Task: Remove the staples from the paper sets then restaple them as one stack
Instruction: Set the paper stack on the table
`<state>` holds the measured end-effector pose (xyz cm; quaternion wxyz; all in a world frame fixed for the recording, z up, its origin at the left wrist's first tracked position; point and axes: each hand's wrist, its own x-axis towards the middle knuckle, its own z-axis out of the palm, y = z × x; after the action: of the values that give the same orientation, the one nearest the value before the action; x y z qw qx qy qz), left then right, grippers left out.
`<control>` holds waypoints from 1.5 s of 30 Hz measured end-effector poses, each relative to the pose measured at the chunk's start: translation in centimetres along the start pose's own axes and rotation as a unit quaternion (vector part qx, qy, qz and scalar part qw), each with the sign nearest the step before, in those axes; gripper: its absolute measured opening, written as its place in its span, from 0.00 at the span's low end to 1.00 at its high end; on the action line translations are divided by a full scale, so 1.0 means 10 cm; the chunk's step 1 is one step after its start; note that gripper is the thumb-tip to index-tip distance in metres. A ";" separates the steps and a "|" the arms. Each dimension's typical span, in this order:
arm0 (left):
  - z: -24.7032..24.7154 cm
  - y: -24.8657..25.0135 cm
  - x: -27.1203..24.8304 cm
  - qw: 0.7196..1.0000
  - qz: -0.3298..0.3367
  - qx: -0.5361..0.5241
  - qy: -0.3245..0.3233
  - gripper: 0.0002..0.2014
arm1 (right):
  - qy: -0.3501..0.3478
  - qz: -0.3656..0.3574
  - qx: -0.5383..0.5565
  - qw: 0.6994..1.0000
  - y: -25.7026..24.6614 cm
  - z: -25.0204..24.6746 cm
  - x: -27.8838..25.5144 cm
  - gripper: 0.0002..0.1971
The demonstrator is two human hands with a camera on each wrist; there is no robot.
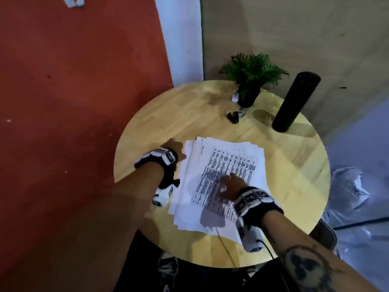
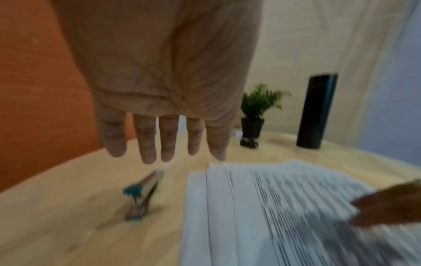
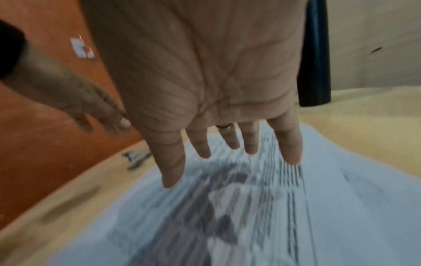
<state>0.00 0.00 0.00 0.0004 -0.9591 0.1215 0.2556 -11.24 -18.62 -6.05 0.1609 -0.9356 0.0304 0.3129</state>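
Note:
A loose pile of white printed papers [image 1: 223,178] lies on the round wooden table [image 1: 294,178]. My right hand [image 1: 229,186] hovers flat over the printed sheet, fingers straight and spread [image 3: 227,154], holding nothing. My left hand [image 1: 174,148] is above the table just left of the papers [image 2: 262,207], fingers straight [image 2: 159,144], empty. A small teal and metal stapler [image 2: 142,194] lies on the wood below the left hand, left of the paper pile; it shows in the right wrist view as well, stapler [image 3: 136,159]. The head view hides it under my left wrist.
A small potted plant [image 1: 250,81] and a tall black cylinder [image 1: 294,102] stand at the table's far side, with a small black object [image 1: 233,117] in front of the pot. An orange wall [image 1: 73,102] is on the left. Plastic bags [image 1: 349,190] lie on the floor right.

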 end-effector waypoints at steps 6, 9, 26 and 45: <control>0.79 0.36 0.22 0.989 0.092 -0.005 -0.114 0.34 | -0.035 0.030 -0.030 0.998 0.08 0.30 0.08 0.28; 1.00 0.46 0.28 0.991 0.079 -0.031 -0.106 0.35 | -0.023 0.010 -0.030 0.999 0.12 0.05 0.15 0.23; 1.10 0.50 0.28 0.990 0.050 -0.115 -0.063 0.35 | 0.178 0.045 -0.045 0.982 0.46 -1.30 2.38 0.36; 1.25 0.41 0.22 0.991 0.040 -0.128 -0.009 0.43 | 0.144 -0.001 0.452 0.881 0.54 0.15 0.28 0.06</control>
<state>-5.26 -3.69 -11.72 -0.1315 -0.9432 0.1262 0.2777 -10.68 -23.13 -10.38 0.5601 -0.7960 0.1907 0.1273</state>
